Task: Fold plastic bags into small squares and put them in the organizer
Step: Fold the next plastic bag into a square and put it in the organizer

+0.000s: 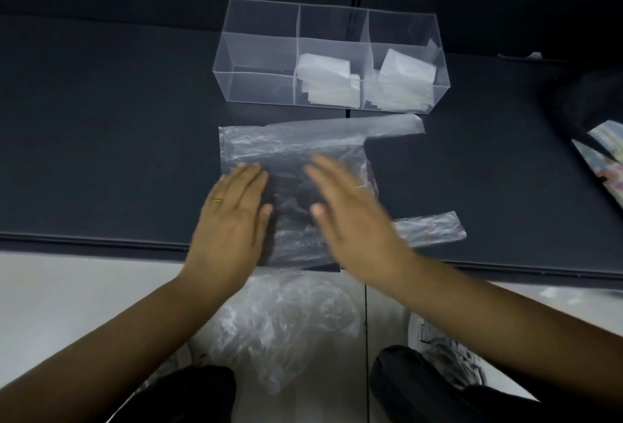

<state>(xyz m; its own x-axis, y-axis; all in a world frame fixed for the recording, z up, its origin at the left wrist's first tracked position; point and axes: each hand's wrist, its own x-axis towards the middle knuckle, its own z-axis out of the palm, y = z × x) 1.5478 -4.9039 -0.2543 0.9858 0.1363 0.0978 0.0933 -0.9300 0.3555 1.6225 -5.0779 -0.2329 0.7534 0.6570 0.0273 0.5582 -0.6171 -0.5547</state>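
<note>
From the head camera, a person is leaning over a dark table (101,139), looking down at both bare hands. A clear plastic bag (296,152) is lying flat near the table's front edge, its two handle strips pointing toward the right side. The left hand (232,220) is resting palm down on the bag's left part, fingers spread flat and gripping nothing; a thin ring (218,200) is showing on one finger. The right hand (350,217) is lying flat and open on the bag's right part, slightly blurred, also gripping nothing. Just behind the bag, a clear organizer (256,51) with three compartments is sitting toward the table's back edge. Folded bags (327,80) are filling the middle and right compartments; the left one is holding nothing visible. A loose heap of crumpled bags (286,324) is lying on the pale floor (67,291) below the front edge.
</note>
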